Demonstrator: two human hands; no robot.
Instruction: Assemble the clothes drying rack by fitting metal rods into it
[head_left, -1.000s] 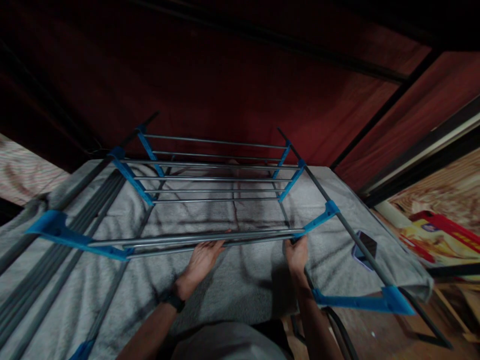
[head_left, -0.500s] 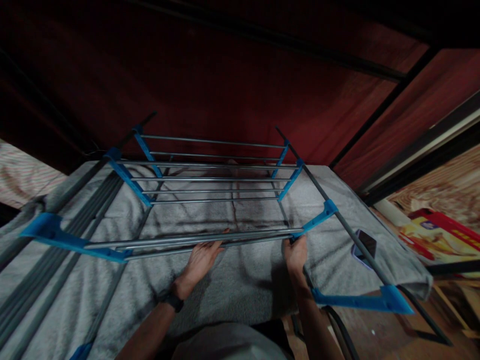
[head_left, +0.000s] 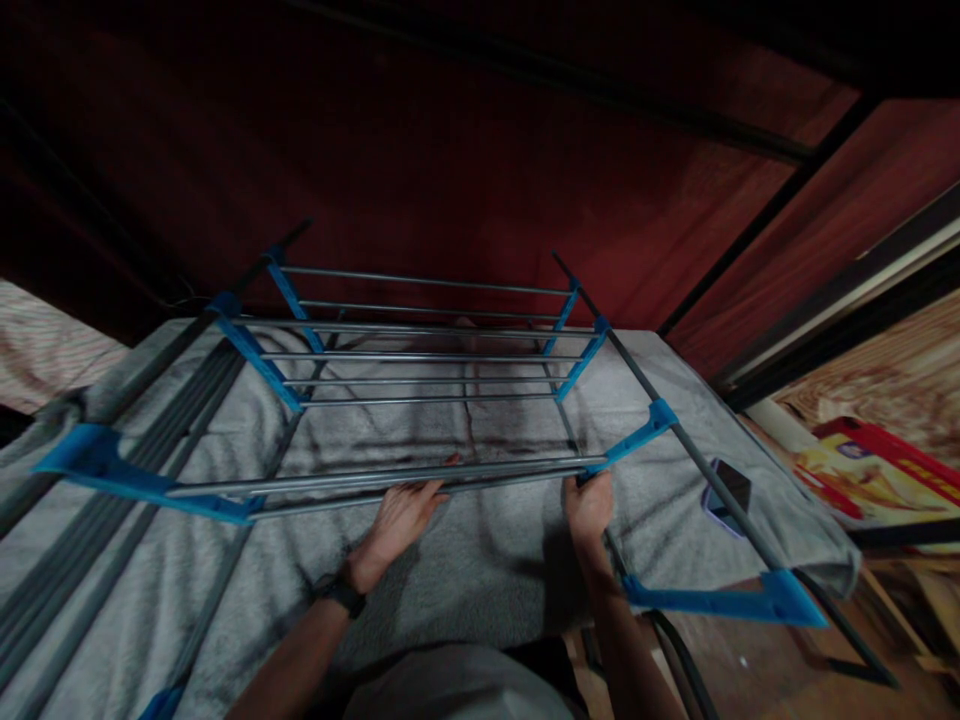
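A partly assembled rack of grey metal tubes and blue plastic brackets lies across the cloth in front of me. My left hand [head_left: 405, 515] is closed around the metal tubes [head_left: 322, 485] of the near shelf, its fingertips partly hidden behind them. At the right end of those tubes, my right hand [head_left: 590, 508] grips the lower end of a blue bracket [head_left: 637, 436]; its fingers are mostly out of sight. Another blue bracket [head_left: 142, 482] carries the tubes' left end. Farther back, several tubes [head_left: 427, 357] span two more pairs of brackets.
Several loose tubes [head_left: 142, 450] lie along the left side. A grey cloth [head_left: 480, 580] covers the surface below. A phone [head_left: 727, 498] rests at the right beneath a side pole. Beyond the edge is a red and yellow box [head_left: 877, 475]. A dark red wall [head_left: 450, 150] stands behind.
Both hands keep their places on the near shelf almost unchanged. The view has shifted very slightly.
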